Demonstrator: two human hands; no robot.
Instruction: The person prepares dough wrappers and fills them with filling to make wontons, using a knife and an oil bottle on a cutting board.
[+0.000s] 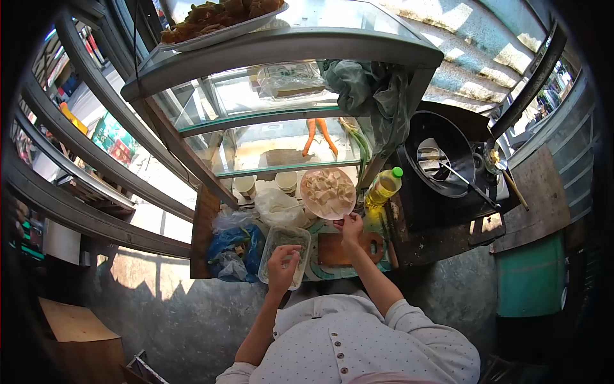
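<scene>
My right hand [350, 229] pinches the near rim of a round pink plate [307, 203] that bears a heap of pale, cut pieces [329, 191]. My left hand [282, 267] is over a clear rectangular plastic tub [301, 240], its fingers bent in; whether they hold anything is too small to tell. A brown wooden cutting board [332, 250] lies just below the plate, on a green patterned surface. To the plate's left is a whitish plastic bag [280, 208], and to its right stands a yellow oil bottle [384, 189] with a green cap.
A black wok [441, 137] with a ladle sits on the stove at right. The glass cabinet [281, 40] ahead holds carrots [309, 137] and green stalks. Blue plastic bags [238, 246] lie at the left; two cups [286, 182] stand behind. A knife lies right of the board.
</scene>
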